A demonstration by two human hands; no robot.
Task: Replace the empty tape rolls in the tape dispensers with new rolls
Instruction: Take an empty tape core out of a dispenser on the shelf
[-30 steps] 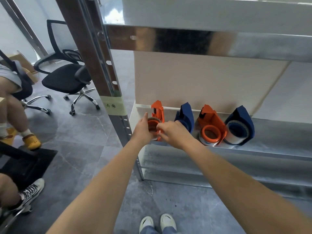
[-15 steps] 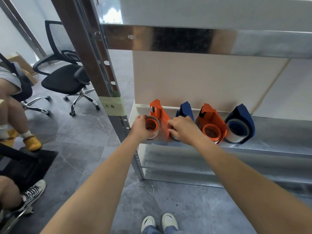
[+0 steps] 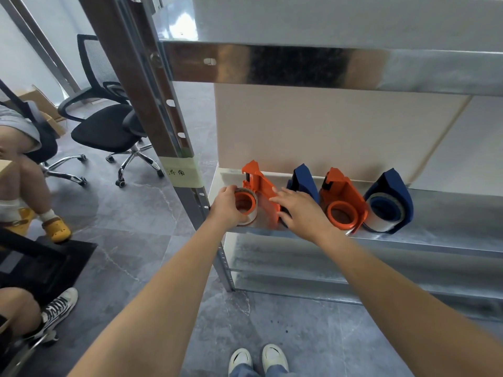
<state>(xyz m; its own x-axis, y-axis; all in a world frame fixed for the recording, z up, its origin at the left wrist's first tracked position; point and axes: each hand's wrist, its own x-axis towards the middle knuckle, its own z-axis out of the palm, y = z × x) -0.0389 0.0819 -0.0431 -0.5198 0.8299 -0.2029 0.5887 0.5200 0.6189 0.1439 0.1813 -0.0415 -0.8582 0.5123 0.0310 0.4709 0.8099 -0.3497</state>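
Four tape dispensers stand in a row on a metal shelf (image 3: 435, 213). My left hand (image 3: 227, 206) is closed around a thin tape roll with an orange core (image 3: 245, 204), at the left side of the leftmost orange dispenser (image 3: 260, 190). My right hand (image 3: 299, 212) has its fingers spread, the fingertips lying on that dispenser's flat side. It hides the lower part of a blue dispenser (image 3: 304, 180). Further right stand a second orange dispenser (image 3: 343, 204) with an orange ring and a blue dispenser (image 3: 389, 202) holding a thick white roll.
The rack's upright post (image 3: 152, 104) with a taped label rises just left of my left hand, and an upper shelf beam (image 3: 299, 63) hangs overhead. A beige board backs the shelf. A black office chair (image 3: 109, 126) and seated people are on the left.
The leftmost orange dispenser has turned its flat side more toward me. My right hand has opened from a curled grip to flat fingers on it. My left hand keeps hold of the roll.
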